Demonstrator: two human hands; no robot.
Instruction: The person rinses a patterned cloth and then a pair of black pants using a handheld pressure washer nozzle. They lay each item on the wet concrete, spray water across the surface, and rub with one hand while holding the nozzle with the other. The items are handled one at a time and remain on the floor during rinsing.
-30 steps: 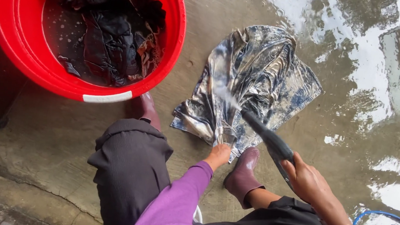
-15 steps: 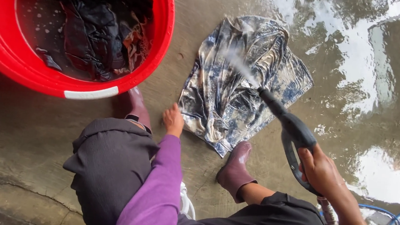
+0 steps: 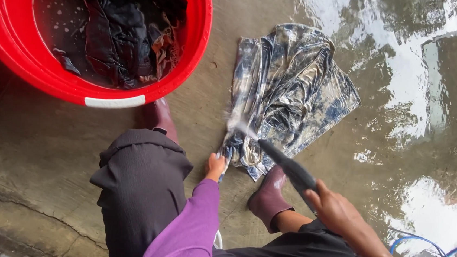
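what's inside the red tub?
The red tub holds dark wet clothes piled in dark water flecked with suds. The pile covers the tub's bottom, and its top runs out of frame.

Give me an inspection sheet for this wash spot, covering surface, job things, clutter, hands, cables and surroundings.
Surface: wet concrete floor, puddles at right.
Job's things: blue-white cloth spread flat on the floor; black spray lance aimed at its near edge, spraying.
Clutter: red tub with dark clothes soaking in sudsy water.
Hands: left hand grips the cloth's near corner; right hand holds the lance.
Cables: blue hose looped at lower right; a dark cord at the left edge.
Surroundings: maroon boots beside the cloth; a crack in the floor at lower left.
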